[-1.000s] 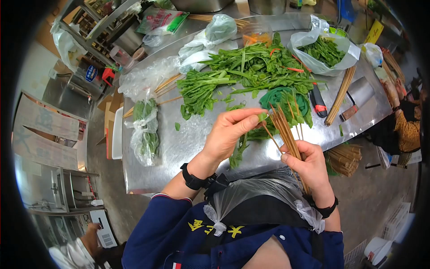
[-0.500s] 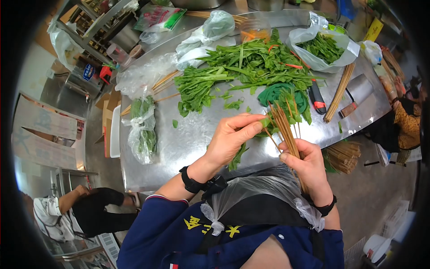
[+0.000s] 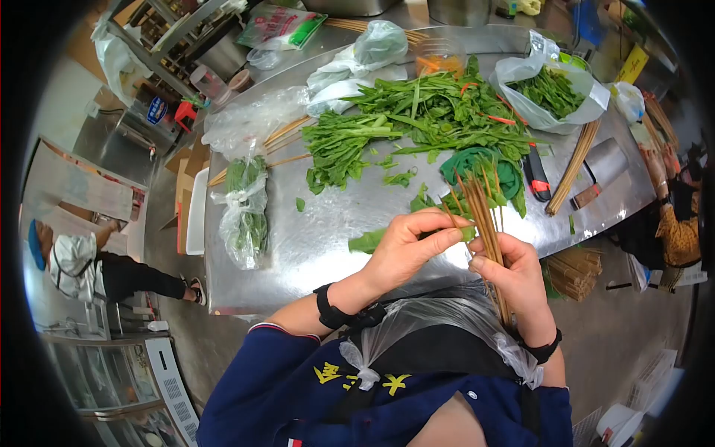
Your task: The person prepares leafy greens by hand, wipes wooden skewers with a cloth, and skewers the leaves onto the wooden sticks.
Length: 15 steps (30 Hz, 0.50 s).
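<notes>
Between the thumb and fingers of my left hand [image 3: 417,246] a green leaf [image 3: 467,233] is pinched, against a thin wooden skewer. A long leaf piece [image 3: 366,241] shows on the other side of that hand; whether it is the same leaf I cannot tell. My right hand [image 3: 518,272] is closed round a bundle of wooden skewers [image 3: 484,223], points upward. Just beyond the bundle lies a dark green bunch [image 3: 454,167], partly hidden by the skewer tips. Further back a heap of leafy greens [image 3: 439,112] spreads over the metal table [image 3: 298,246].
A black-and-red handled tool [image 3: 535,177], more skewers [image 3: 572,167] and a cleaver [image 3: 607,162] lie at the right. A plastic bag of greens [image 3: 514,78] stands behind them. Tied greens [image 3: 244,212] lie at the left. A person [image 3: 82,261] stands beyond the table's left side.
My left hand has brought a leaf to the skewer, with a long leaf piece now stretching leftward. My view has shifted slightly. The person at left has moved further away and stands upright.
</notes>
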Motion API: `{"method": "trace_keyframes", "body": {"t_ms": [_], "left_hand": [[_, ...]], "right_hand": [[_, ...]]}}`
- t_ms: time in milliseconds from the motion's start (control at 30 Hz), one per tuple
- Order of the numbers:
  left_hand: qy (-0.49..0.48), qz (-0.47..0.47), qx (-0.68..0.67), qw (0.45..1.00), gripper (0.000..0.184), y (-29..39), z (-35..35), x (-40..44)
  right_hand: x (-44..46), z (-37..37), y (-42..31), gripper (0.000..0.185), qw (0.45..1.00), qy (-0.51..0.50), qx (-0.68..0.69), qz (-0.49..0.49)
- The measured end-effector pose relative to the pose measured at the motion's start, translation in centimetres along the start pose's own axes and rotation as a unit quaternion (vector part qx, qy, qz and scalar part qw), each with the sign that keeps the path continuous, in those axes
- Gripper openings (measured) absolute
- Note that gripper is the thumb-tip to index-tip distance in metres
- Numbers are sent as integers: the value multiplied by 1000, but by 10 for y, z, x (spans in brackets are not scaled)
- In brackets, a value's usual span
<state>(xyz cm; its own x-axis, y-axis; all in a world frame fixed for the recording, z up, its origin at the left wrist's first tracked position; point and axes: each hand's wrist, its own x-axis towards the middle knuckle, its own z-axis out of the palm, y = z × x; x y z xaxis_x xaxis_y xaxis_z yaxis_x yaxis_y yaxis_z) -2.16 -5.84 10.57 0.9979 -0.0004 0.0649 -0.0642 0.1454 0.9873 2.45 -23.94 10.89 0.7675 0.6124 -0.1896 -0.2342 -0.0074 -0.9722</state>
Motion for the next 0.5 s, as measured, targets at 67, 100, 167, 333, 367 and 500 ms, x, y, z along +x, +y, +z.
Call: {"method": "trace_keyframes", "body": {"t_ms": [67,100,167,333,367,500], "left_hand": [[-6,-13,-9,1000,18,4,-1,-1],[-16,-26,-13,999,18,5,-1,1],[-8,-20,2,1000,19,-1,-3,1],[53,93,24,994,14,-12,-2,11],[53,92,25,994,14,-17,-1,12],[21,7,-136,990,13,-18,-2,20]], "right_hand": [[-3,-7,3,22,1000,-8,4,6],[-5,-9,2,22,1000,-1,-1,7],[-4,-7,-1,25,999,-18,33,5],[3,-29,13,36,978,-116,167,-38],[3,-34,19,36,978,-116,168,-37],[9,-45,40,39,945,-195,263,-29]]}}
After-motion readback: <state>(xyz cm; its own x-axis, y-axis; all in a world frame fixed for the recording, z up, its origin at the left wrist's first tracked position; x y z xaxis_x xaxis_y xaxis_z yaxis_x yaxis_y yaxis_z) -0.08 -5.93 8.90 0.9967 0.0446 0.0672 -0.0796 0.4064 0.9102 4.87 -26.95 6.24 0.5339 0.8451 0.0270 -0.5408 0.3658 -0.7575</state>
